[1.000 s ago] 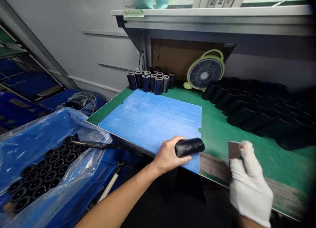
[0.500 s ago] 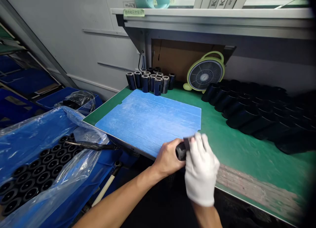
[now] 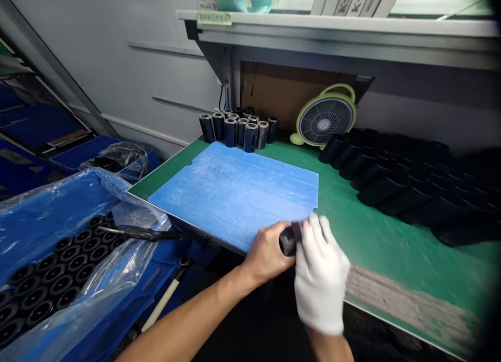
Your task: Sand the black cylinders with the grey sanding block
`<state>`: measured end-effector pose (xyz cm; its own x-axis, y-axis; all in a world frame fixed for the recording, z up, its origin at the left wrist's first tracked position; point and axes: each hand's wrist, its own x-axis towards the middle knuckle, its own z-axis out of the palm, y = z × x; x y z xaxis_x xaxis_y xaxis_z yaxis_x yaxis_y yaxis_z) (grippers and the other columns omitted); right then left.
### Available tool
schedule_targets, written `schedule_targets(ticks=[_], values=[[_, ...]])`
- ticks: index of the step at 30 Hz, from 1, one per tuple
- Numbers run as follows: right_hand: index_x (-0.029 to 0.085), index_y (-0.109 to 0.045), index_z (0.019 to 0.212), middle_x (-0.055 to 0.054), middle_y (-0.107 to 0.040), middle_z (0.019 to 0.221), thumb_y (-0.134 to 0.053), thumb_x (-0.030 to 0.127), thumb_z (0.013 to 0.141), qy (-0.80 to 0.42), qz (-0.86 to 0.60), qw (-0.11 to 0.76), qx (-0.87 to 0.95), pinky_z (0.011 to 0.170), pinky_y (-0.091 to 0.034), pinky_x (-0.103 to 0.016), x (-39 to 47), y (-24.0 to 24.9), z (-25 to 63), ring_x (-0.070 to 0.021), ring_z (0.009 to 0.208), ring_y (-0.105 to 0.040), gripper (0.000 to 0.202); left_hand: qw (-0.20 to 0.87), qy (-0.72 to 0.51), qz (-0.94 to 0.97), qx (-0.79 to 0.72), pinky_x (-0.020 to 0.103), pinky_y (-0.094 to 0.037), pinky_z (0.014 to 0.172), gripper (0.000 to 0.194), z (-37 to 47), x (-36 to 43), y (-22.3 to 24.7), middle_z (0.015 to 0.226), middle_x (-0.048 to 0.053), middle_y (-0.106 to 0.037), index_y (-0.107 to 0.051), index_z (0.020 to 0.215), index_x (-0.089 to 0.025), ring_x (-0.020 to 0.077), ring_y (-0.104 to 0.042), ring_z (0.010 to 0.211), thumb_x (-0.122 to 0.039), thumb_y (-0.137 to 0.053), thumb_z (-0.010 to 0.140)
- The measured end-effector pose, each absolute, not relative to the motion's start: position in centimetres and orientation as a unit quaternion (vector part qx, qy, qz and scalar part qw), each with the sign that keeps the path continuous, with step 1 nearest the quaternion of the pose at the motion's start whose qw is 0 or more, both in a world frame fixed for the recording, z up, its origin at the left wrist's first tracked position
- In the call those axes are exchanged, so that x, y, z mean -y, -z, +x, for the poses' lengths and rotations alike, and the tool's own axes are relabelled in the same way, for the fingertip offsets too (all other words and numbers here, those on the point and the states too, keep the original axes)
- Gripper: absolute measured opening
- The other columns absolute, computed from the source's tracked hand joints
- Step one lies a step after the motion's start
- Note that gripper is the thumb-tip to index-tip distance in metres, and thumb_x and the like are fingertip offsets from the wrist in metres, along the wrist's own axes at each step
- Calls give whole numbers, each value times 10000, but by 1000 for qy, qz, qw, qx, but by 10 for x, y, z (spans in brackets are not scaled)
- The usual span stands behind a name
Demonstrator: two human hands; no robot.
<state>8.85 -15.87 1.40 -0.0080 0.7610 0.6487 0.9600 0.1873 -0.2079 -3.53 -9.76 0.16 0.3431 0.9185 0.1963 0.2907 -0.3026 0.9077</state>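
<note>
My bare left hand [image 3: 266, 251] is wrapped round a black hollow cylinder [image 3: 287, 242], whose open end faces me. In a white glove, my right hand [image 3: 323, 278] pinches a small dark flat piece [image 3: 297, 230] against the cylinder's rim or side. What this piece is made of cannot be made out, and the gloved fingers hide part of it. Both hands are at the front edge of the green table, just by the near corner of a worn blue sheet [image 3: 238, 189].
Several dark cylinders [image 3: 251, 137] stand behind the sheet; rows of black cylinders [image 3: 385, 179] fill the right side. A green-rimmed fan [image 3: 324, 123] stands under the shelf [image 3: 313, 25]. At left, a plastic-lined blue bin [image 3: 50, 195] holds black cylinders, with a long dark-handled tool [image 3: 144, 232] across its edge.
Both hands keep their grip, with the gloved hand shifted very slightly right and down. The camera view has tilted a little; the things on the table stay put.
</note>
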Motion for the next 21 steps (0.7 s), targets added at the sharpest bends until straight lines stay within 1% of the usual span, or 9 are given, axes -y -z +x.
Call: schedule_targets(ticks=[2, 5, 8, 12, 14, 16, 19, 21], values=[[154, -540, 1380, -169, -536, 1466, -377, 156, 993, 147, -623, 326, 695, 985, -530, -479, 152, -18, 88, -323, 1429, -430, 420, 402, -384, 711, -432, 313, -590, 816, 424, -35, 98, -2, 1065, 64, -780, -700, 1173, -206, 255, -748, 930, -250, -745, 754], [204, -531, 1422, -140, -484, 1518, -356, 215, 1002, 97, -615, 336, 706, 983, -541, -453, 162, -18, 95, -299, 1411, -455, 455, 403, -392, 709, -426, 319, -589, 876, 420, -34, 98, -3, 1120, 60, -774, -697, 1184, -216, 259, -744, 989, -263, -740, 770], [228, -571, 1393, -129, -496, 1501, -394, 329, 1000, 83, -618, 390, 677, 998, -539, -478, 159, -23, 117, -301, 1356, -508, 443, 405, -392, 709, -424, 317, -584, 894, 456, -34, 98, -3, 1128, 56, -772, -695, 1196, -221, 257, -742, 995, -268, -767, 749], [231, -567, 1412, -116, -484, 1514, -452, 406, 982, 29, -634, 456, 624, 1095, -477, -519, 108, -41, 151, -295, 1368, -495, 478, 415, -397, 700, -425, 302, -582, 877, 423, -34, 97, -3, 1098, 47, -775, -705, 1168, -220, 236, -745, 949, -259, -763, 751], [232, -562, 1422, -106, -485, 1517, -469, 416, 978, 15, -634, 475, 610, 1138, -439, -526, 83, -47, 162, -285, 1378, -487, 490, 417, -394, 701, -423, 305, -580, 882, 435, -34, 97, -2, 1083, 46, -776, -705, 1166, -218, 237, -742, 952, -260, -776, 740], [231, -568, 1422, -96, -506, 1504, -481, 415, 978, 9, -634, 482, 604, 1170, -406, -525, 70, -49, 170, -272, 1378, -493, 489, 414, -394, 701, -427, 322, -575, 905, 494, -34, 97, -2, 1082, 47, -775, -696, 1183, -215, 246, -736, 970, -269, -812, 706], [222, -577, 1419, -83, -543, 1475, -491, 399, 988, 2, -635, 499, 589, 1210, -358, -511, 73, -51, 179, -248, 1373, -507, 474, 408, -395, 692, -446, 339, -578, 898, 519, -33, 98, -2, 1077, 43, -769, -687, 1189, -214, 247, -730, 968, -288, -829, 696], [237, -577, 1421, -66, -546, 1475, -522, 394, 988, 5, -641, 514, 570, 1228, -332, -505, 89, -50, 178, -237, 1376, -506, 464, 404, -397, 688, -453, 341, -582, 874, 509, -32, 98, -3, 1064, 39, -767, -686, 1182, -216, 245, -730, 953, -289, -828, 700]])
